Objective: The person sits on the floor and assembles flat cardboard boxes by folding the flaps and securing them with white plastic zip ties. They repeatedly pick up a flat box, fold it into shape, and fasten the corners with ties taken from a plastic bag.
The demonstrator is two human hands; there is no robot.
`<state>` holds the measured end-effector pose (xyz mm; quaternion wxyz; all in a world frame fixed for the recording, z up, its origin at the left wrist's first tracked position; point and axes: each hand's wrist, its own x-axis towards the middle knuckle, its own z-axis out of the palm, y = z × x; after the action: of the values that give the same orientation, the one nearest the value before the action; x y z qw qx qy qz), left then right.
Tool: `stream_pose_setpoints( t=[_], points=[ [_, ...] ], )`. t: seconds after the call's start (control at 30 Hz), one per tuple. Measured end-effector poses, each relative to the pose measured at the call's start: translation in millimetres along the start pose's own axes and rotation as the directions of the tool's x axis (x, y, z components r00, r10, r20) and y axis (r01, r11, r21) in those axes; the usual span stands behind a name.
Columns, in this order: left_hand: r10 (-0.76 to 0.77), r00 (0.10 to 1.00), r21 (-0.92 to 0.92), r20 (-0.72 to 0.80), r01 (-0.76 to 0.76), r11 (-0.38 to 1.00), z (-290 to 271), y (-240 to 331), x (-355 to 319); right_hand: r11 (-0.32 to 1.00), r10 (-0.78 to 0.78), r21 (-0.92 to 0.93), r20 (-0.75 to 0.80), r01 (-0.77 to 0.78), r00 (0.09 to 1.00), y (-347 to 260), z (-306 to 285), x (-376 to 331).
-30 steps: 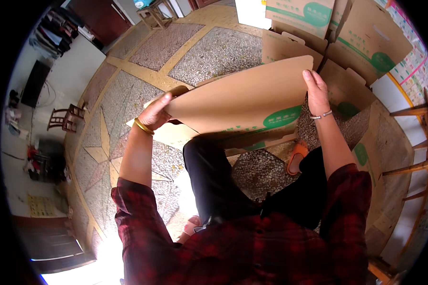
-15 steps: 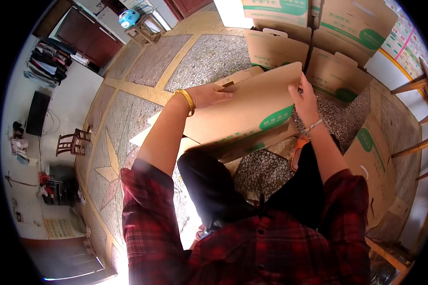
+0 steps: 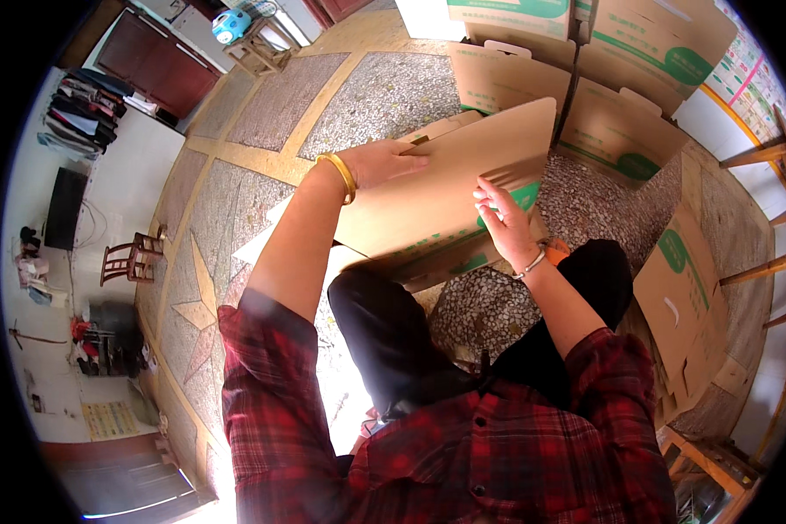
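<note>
A brown cardboard box (image 3: 445, 188) with green print lies tilted in front of me, across my knees. My left hand (image 3: 380, 163), with a gold bangle at the wrist, grips its upper left edge. The thumb lies along the panel; the other fingers are partly hidden. My right hand (image 3: 508, 229) hovers over the right part of the panel, near the green print. Its fingers are loosely bent and apart, with nothing in them. Behind the panel, another cardboard flap (image 3: 445, 127) sticks out.
Several formed cardboard boxes (image 3: 620, 131) are stacked at the far right. Flat cardboard sheets (image 3: 686, 306) lie on the floor to my right, beside a wooden chair (image 3: 764, 266). A small wooden chair (image 3: 133, 259) stands at left. A stool (image 3: 262, 44) bears a blue appliance (image 3: 231, 26).
My right hand has left the box's right edge and moved left and down over the panel. My left hand keeps nearly the same place on the box.
</note>
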<state>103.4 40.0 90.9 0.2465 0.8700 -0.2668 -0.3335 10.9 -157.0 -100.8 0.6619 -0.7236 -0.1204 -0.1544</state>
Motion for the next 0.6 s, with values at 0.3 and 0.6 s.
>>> stream_pose_setpoints(
  t=[0.3,0.6],
  points=[
    [0.024,1.000,0.094,-0.011,-0.023,0.995,13.1,-5.2,-2.9,0.978,0.143,-0.139,-0.094,-0.156,0.985,-20.8,25.3,2.3],
    [-0.261,0.960,0.113,-0.105,0.272,0.955,-14.9,-49.6,-49.3,0.804,-0.002,-0.594,0.043,0.027,0.999,-34.9,12.2,0.6]
  ],
)
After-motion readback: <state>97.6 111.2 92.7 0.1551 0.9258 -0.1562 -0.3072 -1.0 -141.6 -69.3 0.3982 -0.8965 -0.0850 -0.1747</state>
